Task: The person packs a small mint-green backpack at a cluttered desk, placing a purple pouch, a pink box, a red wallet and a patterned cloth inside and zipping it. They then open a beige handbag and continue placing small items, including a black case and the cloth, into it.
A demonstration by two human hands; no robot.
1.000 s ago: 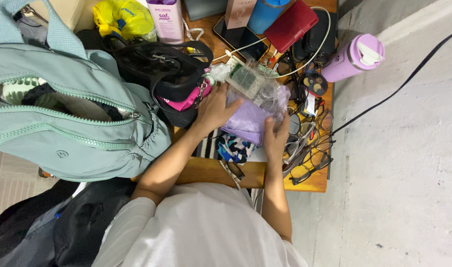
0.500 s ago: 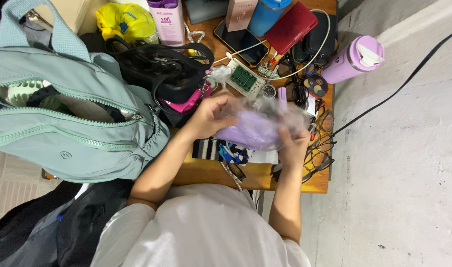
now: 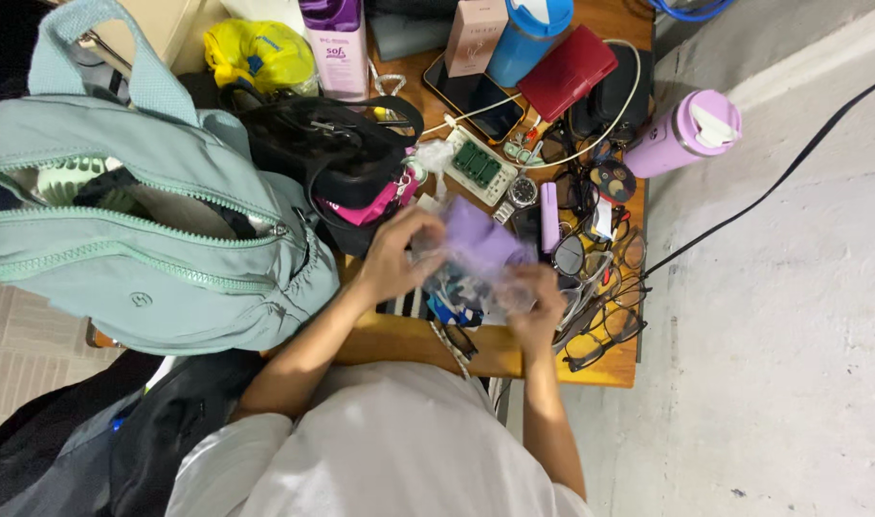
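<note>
Hands working a lilac item inside a clear plastic bag, near the front edge of the wooden table (image 3: 399, 340).

Left hand (image 3: 399, 254) grips the upper side of the clear plastic bag (image 3: 476, 273), fingers curled on it; right hand (image 3: 538, 302) pinches its lower corner. To do this well, I think both grips should hold the film taut, so the lilac item (image 3: 481, 239) does not slide. At the left edge, the green backpack (image 3: 150, 249) stands unzipped, dark things inside.
</note>
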